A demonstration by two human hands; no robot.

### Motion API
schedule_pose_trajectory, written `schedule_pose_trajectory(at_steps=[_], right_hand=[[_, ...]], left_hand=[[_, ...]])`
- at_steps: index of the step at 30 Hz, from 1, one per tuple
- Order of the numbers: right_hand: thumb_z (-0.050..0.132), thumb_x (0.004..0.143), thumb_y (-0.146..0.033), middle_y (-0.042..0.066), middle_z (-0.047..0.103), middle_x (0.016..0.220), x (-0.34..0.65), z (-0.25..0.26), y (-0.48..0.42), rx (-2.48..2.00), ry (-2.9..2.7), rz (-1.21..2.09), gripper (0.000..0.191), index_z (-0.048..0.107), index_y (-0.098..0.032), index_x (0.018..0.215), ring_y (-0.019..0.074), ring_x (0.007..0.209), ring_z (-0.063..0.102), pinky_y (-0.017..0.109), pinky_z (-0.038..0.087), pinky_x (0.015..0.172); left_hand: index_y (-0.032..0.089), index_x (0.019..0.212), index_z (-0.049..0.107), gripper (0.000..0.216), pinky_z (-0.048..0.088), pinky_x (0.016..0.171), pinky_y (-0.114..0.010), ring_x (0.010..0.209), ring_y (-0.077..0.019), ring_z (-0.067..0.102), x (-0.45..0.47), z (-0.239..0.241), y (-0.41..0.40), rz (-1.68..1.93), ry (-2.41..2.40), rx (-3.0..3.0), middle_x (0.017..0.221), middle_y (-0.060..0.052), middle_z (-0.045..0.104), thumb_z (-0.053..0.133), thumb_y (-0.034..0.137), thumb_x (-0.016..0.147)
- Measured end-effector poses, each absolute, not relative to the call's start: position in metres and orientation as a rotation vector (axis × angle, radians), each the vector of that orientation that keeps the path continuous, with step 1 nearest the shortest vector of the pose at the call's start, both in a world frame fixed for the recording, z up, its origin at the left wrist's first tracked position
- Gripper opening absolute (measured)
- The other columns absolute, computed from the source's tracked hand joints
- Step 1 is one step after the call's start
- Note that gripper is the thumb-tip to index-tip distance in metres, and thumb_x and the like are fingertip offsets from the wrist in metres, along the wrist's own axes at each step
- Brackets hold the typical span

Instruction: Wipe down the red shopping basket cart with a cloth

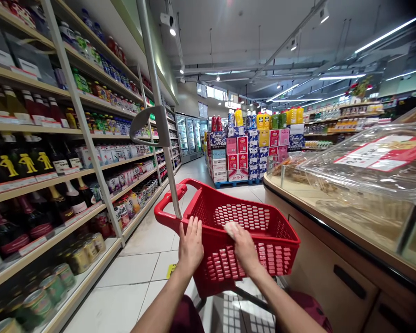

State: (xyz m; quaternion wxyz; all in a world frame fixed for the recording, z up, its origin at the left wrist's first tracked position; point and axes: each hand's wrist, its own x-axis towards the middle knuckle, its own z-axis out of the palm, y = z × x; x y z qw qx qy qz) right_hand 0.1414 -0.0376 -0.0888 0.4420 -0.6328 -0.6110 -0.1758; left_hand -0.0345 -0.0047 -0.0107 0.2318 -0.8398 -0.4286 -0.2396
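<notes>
A red plastic shopping basket (249, 217) with a mesh wall stands in front of me in a shop aisle, and nothing shows inside it. A grey pull handle (159, 120) rises from its near left side. My left hand (190, 245) lies on the near rim, fingers stretched over the edge. My right hand (241, 243) rests on the same rim a little to the right, fingers curled over it.
Shelves (55, 175) with bottles, cans and jars line the left. A wooden counter (336, 259) with clear lidded food bins (370, 162) runs along the right. A stack of boxed goods (246, 152) stands ahead on a pallet. White tiled floor (138, 273) leads forward.
</notes>
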Motion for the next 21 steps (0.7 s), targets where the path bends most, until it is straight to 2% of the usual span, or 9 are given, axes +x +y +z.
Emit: schedule_pose_trajectory(at_steps=[3, 7, 12, 15, 18, 21], right_hand=[[0.03, 0.07, 0.003, 0.009, 0.047, 0.128, 0.187, -0.112, -0.059, -1.668, -1.36, -0.546, 0.061, 0.047, -0.02, 0.124, 0.02, 0.122, 0.037, 0.042, 0.032, 0.099], [0.029, 0.071, 0.002, 0.006, 0.04, 0.134, 0.197, -0.119, -0.066, -1.59, -1.494, -0.574, 0.063, 0.04, -0.021, 0.128, 0.0174, 0.126, 0.031, 0.038, 0.033, 0.1], [0.027, 0.071, -0.001, 0.01, 0.047, 0.127, 0.259, -0.133, -0.089, -1.84, -1.297, -0.541, 0.057, 0.049, -0.015, 0.122, 0.0206, 0.12, 0.039, 0.041, 0.033, 0.099], [0.028, 0.074, -0.01, 0.014, 0.044, 0.129, 0.298, -0.148, -0.113, -2.036, -1.028, -0.503, 0.051, 0.051, -0.009, 0.12, 0.0263, 0.118, 0.041, 0.045, 0.036, 0.095], [0.028, 0.078, -0.016, 0.011, 0.037, 0.135, 0.301, -0.153, -0.124, -2.066, -0.959, -0.434, 0.05, 0.047, -0.011, 0.124, 0.0261, 0.117, 0.041, 0.041, 0.041, 0.09], [0.029, 0.078, -0.018, 0.008, 0.041, 0.133, 0.288, -0.156, -0.129, -2.039, -0.947, -0.424, 0.049, 0.05, -0.016, 0.121, 0.0239, 0.113, 0.046, 0.038, 0.045, 0.086]], left_hand=[[0.008, 0.126, 0.042, 0.059, 0.007, 0.107, -0.047, 0.129, -0.0251, 0.026, -0.029, -0.013, -0.003, -0.633, -1.232, -2.299, 0.134, -0.013, 0.04, 0.041, 0.014, 0.067], [0.009, 0.128, 0.039, 0.063, 0.006, 0.107, -0.049, 0.13, -0.0255, 0.021, -0.029, -0.012, -0.007, -0.61, -1.248, -2.289, 0.137, -0.013, 0.035, 0.041, 0.014, 0.065], [0.01, 0.129, 0.038, 0.064, 0.004, 0.106, -0.05, 0.131, -0.0261, 0.019, -0.03, -0.011, -0.01, -0.572, -1.253, -2.284, 0.139, -0.012, 0.031, 0.041, 0.014, 0.065], [0.012, 0.127, 0.041, 0.061, 0.005, 0.107, -0.048, 0.13, -0.0264, 0.02, -0.018, -0.016, -0.013, -0.568, -1.236, -2.33, 0.138, -0.011, 0.034, 0.044, 0.017, 0.066], [0.013, 0.129, 0.039, 0.063, 0.008, 0.107, -0.047, 0.131, -0.0266, 0.018, -0.002, -0.026, -0.019, -0.506, -1.196, -2.406, 0.139, -0.011, 0.032, 0.046, 0.019, 0.067], [0.012, 0.131, 0.035, 0.066, 0.009, 0.106, -0.048, 0.132, -0.027, 0.013, 0.007, -0.033, -0.023, -0.48, -1.223, -2.411, 0.141, -0.011, 0.028, 0.047, 0.019, 0.066]])
